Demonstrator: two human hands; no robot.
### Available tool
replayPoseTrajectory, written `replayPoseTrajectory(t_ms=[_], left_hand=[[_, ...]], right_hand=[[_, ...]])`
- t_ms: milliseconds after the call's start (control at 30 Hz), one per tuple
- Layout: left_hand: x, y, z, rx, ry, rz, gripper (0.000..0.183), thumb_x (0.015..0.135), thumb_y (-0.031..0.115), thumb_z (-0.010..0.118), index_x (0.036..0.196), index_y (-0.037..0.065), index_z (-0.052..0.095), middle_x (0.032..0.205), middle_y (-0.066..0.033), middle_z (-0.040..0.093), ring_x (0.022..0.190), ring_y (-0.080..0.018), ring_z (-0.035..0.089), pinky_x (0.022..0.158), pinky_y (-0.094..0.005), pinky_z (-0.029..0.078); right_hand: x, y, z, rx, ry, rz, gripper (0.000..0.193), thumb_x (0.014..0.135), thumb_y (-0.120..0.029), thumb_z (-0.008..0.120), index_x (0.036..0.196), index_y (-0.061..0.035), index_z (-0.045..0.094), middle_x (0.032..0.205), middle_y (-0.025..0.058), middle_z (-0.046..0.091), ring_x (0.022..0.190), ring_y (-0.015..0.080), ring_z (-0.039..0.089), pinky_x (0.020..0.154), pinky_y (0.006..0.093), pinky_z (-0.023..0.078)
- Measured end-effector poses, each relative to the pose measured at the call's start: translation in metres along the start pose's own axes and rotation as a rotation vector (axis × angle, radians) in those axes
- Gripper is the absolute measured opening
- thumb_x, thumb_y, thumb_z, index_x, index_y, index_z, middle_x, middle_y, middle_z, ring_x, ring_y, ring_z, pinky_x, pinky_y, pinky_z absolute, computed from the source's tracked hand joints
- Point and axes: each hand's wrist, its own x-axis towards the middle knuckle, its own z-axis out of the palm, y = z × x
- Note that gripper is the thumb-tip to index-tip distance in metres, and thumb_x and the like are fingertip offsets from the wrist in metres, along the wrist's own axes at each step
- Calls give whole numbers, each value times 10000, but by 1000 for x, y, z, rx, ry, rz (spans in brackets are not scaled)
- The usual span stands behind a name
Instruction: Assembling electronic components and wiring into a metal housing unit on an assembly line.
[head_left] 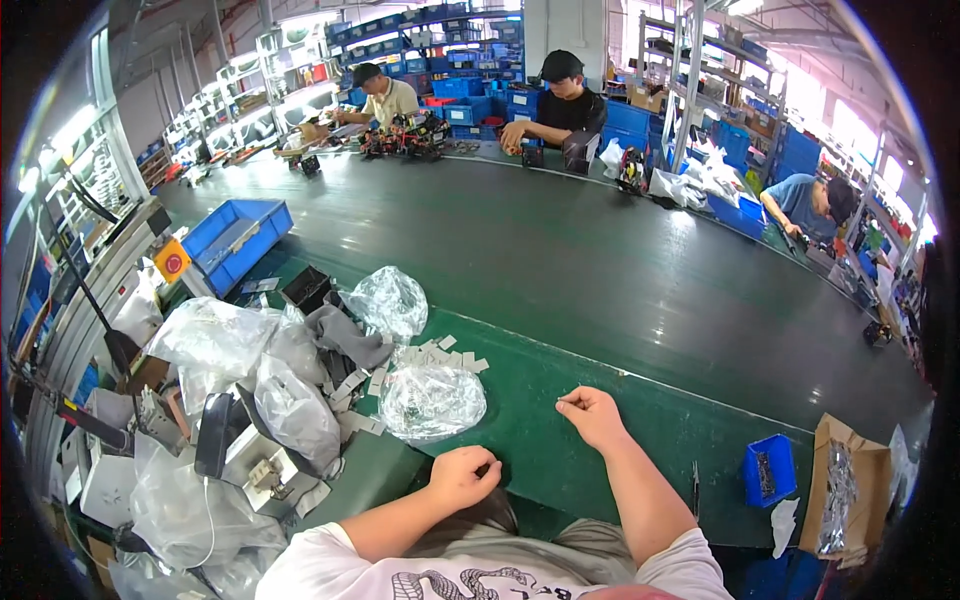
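My left hand is curled closed at the near edge of the green work surface. Whatever its fingers hold, if anything, is hidden. Farther forward, my right hand hovers over or rests on the same green surface, thumb and forefinger pinched together. Something tiny may show at those fingertips, too small to name. Just ahead of my left hand lies a clear plastic bag. Small pale flat pieces are scattered behind and beside it, and another clear bag sits beyond them.
A dark conveyor belt runs across ahead, with several people working on its far side. At left are piled plastic bags, a blue crate and a red stop button. Tweezers, a small blue bin and a cardboard box lie right.
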Motion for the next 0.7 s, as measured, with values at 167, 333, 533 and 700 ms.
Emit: replayPoseTrajectory(t_ms=[167, 333, 533, 700], left_hand=[[1, 3, -2, 8, -12, -4, 112, 825, 169, 700, 779, 70, 674, 750, -121, 648, 687, -310, 654, 596, -392, 512], [2, 3, 0, 5, 0, 17, 123, 827, 177, 698, 776, 67, 672, 747, -123, 648, 688, -314, 654, 593, -391, 511], [-4, -2, -3, 22, 9, 26, 113, 818, 160, 705, 775, 61, 671, 731, -119, 641, 666, -306, 648, 577, -380, 507], [-5, 2, -5, -19, 44, -61, 122, 818, 159, 710, 772, 55, 666, 724, -130, 635, 642, -297, 641, 561, -373, 494]], right_hand=[[-4, -9, -1, -8, -8, -11, 124, 885, -137, 739, 932, -26, 708, 756, 0, 650, 686, 63, 563, 641, 243, 461], [-2, -5, -5, -23, -11, -27, 113, 890, -114, 733, 938, -15, 707, 760, 0, 650, 691, 58, 564, 643, 232, 464], [-4, -7, 4, -26, -23, -56, 153, 894, -166, 731, 949, -24, 710, 776, 11, 658, 715, 77, 581, 668, 256, 476], [0, 2, 3, 6, -14, -48, 155, 905, -159, 718, 943, -10, 706, 772, 16, 653, 721, 68, 579, 667, 248, 471]])
